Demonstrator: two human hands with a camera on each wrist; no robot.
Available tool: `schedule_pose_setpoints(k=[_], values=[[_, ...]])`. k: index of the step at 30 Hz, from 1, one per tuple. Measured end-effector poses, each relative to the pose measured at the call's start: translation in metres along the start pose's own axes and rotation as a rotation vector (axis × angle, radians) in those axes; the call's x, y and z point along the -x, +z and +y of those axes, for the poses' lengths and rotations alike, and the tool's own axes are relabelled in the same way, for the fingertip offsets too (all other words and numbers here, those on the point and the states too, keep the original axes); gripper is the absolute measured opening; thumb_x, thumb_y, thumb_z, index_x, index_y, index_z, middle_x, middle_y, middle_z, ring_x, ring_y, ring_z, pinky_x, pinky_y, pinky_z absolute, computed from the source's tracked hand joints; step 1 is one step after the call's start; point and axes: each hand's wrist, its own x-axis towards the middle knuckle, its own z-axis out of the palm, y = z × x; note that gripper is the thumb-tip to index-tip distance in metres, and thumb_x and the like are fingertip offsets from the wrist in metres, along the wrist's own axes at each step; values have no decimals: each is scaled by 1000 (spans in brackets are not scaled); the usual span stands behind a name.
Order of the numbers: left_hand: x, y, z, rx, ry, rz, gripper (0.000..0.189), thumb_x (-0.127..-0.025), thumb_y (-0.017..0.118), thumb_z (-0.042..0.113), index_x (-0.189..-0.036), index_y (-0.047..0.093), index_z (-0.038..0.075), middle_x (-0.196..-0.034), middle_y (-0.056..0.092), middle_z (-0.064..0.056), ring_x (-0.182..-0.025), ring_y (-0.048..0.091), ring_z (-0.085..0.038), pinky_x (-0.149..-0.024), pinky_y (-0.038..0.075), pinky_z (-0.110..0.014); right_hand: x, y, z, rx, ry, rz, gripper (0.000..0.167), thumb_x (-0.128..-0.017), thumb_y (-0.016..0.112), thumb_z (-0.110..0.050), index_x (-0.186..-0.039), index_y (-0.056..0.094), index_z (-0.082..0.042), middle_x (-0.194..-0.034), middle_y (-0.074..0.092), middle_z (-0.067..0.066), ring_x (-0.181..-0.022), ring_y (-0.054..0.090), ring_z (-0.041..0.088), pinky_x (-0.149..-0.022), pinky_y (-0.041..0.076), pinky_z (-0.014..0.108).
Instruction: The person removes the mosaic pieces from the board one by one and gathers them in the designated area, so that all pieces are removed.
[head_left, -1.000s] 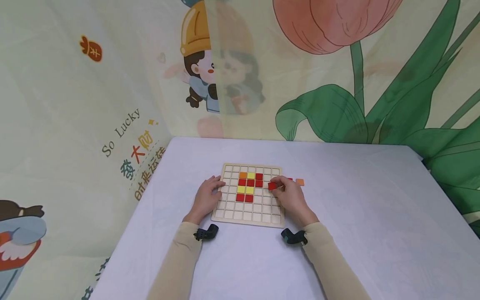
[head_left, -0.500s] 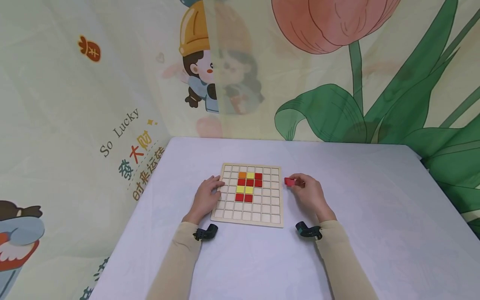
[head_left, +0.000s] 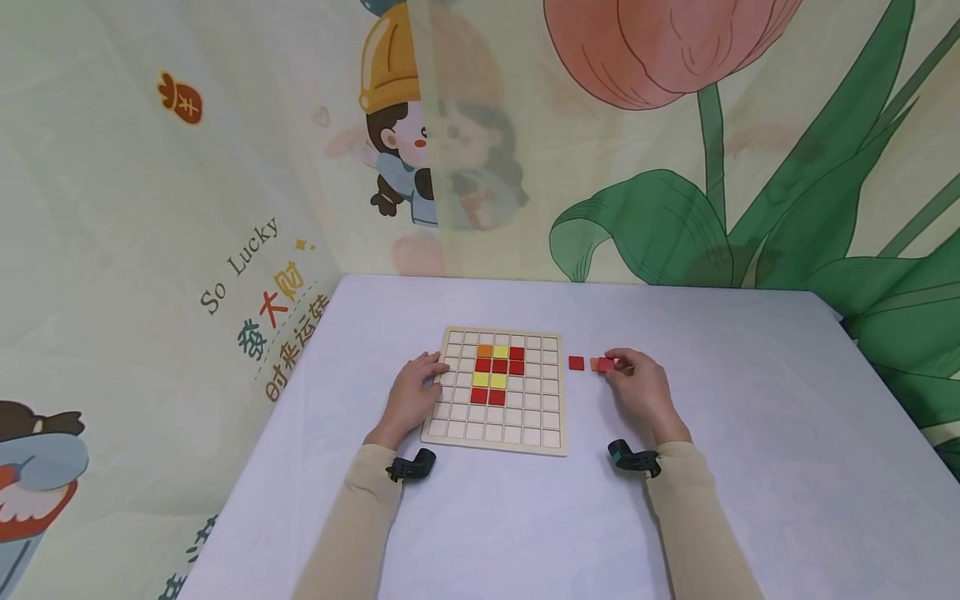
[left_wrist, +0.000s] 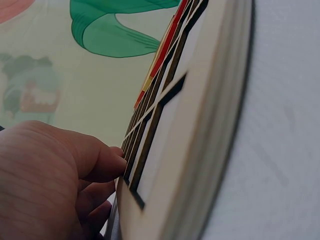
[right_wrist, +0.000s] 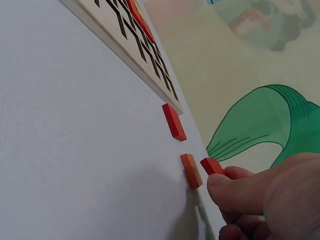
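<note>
A wooden grid board (head_left: 533, 403) lies on the table, with several red and yellow square tiles and one orange tile in its cells. Along its left edge rests my left hand (head_left: 414, 393), thumb and fingertips touching the rim; the left wrist view shows the fingers (left_wrist: 107, 162) at that edge. To the right of the board, my right hand (head_left: 639, 389) pinches a red tile (right_wrist: 213, 166) between thumb and finger. This tile partly covers a loose orange tile (right_wrist: 191, 171) in the head view. Another red tile (head_left: 576, 363) lies between the board and that hand.
A white cloth covers the table (head_left: 495, 533). Behind it hangs a printed curtain (head_left: 637, 242) with a tulip and cartoon figures. Each wrist carries a black camera, the left one (head_left: 412, 465) just below the board.
My right hand has moved from over the board's right side to the loose tiles farther right, still pinching a red tile. The left hand stays at the board's left edge.
</note>
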Motion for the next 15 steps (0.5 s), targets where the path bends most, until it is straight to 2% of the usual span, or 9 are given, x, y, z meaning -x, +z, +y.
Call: schedule_pose_setpoints(k=[9, 15], values=[[0, -1, 0, -4, -18, -18, 35, -91, 53, 4, -123, 67, 6, -149, 47, -7, -145, 30, -23, -124, 15, -36, -1, -9, 10, 1, 21, 38, 37, -95, 58, -7, -132, 57, -4, -115, 57, 19, -102, 52, 34, -85, 51, 42], [1, -1, 1, -8, -6, -11, 34, -91, 54, 4, -123, 67, 6, -148, 48, -8, -144, 31, -25, -124, 16, -38, -1, -9, 13, 4, 28, 78, 37, -96, 58, -6, -132, 58, -3, -115, 58, 20, -101, 51, 34, -84, 52, 41]])
